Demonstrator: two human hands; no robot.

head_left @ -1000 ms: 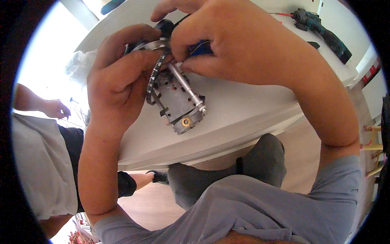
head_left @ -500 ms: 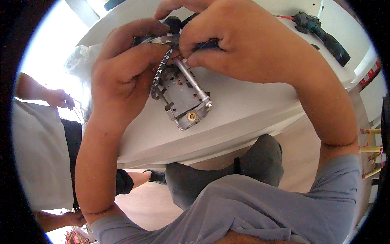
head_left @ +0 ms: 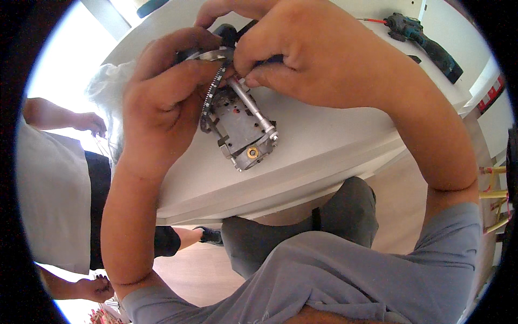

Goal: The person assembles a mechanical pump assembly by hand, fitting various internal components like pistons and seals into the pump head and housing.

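A grey metal mechanism (head_left: 240, 128) lies tilted on the white table (head_left: 334, 125). It has a curved black scale strip (head_left: 211, 96) with white marks, a silver rod (head_left: 250, 101) along its right side and a brass-coloured fitting (head_left: 252, 153) at its near end. My left hand (head_left: 164, 89) is closed around its far left part, by the scale and a shiny curved rim (head_left: 216, 54). My right hand (head_left: 318, 65) pinches close to the rod's far end. Whatever its fingertips hold is hidden. Dark parts (head_left: 227, 35) show between the hands.
A dark teal and black power driver (head_left: 426, 48) with a red bit lies at the table's far right. Clear crumpled plastic (head_left: 112, 83) is at the left edge. Another person's hand (head_left: 89, 124) hangs nearby at left. My knees are close beneath the table's front edge.
Both hands keep nearly the same hold on the mechanism, with only slight shifts. At left, the other person's hands have moved a little.
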